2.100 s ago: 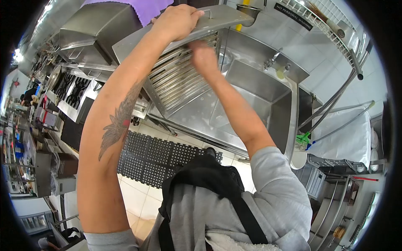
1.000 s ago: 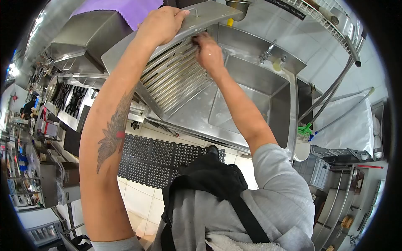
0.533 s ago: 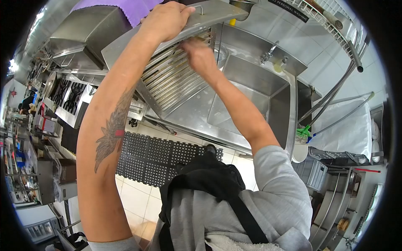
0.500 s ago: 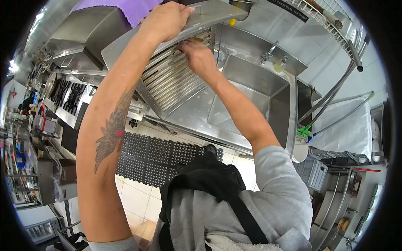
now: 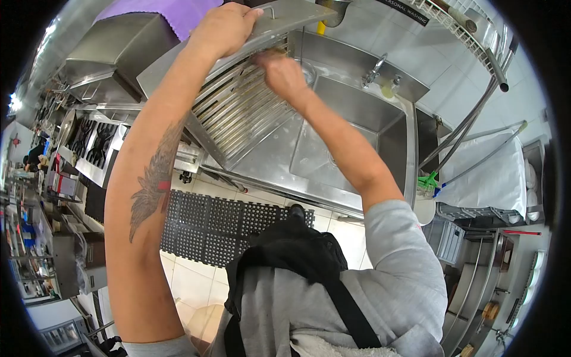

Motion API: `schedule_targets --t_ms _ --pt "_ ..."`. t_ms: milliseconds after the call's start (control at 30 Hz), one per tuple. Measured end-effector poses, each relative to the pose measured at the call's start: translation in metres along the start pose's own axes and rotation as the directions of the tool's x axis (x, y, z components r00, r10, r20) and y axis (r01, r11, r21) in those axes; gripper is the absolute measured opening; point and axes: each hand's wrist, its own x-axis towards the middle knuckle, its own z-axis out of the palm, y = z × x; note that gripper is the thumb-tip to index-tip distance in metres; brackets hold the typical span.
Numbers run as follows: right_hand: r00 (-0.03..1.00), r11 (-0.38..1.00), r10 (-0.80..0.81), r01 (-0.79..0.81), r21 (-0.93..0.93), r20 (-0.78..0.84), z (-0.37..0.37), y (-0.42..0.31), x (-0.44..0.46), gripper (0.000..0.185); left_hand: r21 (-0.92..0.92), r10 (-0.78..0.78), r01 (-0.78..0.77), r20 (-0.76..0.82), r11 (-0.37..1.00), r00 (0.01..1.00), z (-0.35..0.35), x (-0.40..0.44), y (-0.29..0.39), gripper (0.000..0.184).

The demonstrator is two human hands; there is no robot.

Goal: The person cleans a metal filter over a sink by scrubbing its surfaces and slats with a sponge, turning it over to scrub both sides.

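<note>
A metal hood filter (image 5: 244,110) with long parallel slats leans upright over the sink, tilted, with brownish grime on some slats. My left hand (image 5: 223,30) is closed over its upper edge, beside a small wire handle (image 5: 272,13). My right hand (image 5: 279,72) presses its closed fingers against the upper slats. The fingertips are blurred, and a brownish thing by them is too smeared to name. Beneath and right of the filter is the stainless steel sink (image 5: 380,134), wet on its drainboard.
A tap (image 5: 375,68) and a soap bottle (image 5: 391,87) stand at the sink's back edge. A purple cloth (image 5: 160,12) lies over a steel hood at upper left. Hoses (image 5: 476,119) hang at the right. A black perforated mat (image 5: 205,226) covers the floor before the sink.
My right hand has shifted slightly along the slats, its fingers now blurred by motion. The left hand keeps its hold on the filter's edge. The whole view has shifted a little.
</note>
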Motion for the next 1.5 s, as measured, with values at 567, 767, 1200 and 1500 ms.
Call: schedule_targets --t_ms 567,767,1200,1500 --pt "0.932 0.936 0.346 -0.335 0.109 -0.11 0.023 -0.041 0.004 0.031 -0.038 -0.006 0.004 -0.046 0.999 0.999 0.005 -0.002 0.009 0.055" --pt "0.966 0.966 0.25 -0.244 0.087 -0.063 0.016 -0.046 0.003 0.032 0.023 0.055 -0.055 -0.027 0.998 0.998 0.001 0.0 -0.005 0.054" --pt "0.951 0.949 0.31 -0.309 0.062 -0.013 0.026 -0.07 0.001 0.023 -0.022 0.002 -0.002 -0.008 1.0 1.0 -0.006 -0.007 0.017 0.049" --pt "0.962 0.959 0.272 -0.27 0.083 -0.017 0.018 -0.031 -0.007 0.019 0.046 -0.016 0.014 0.037 0.999 0.999 -0.012 -0.007 0.022 0.055"
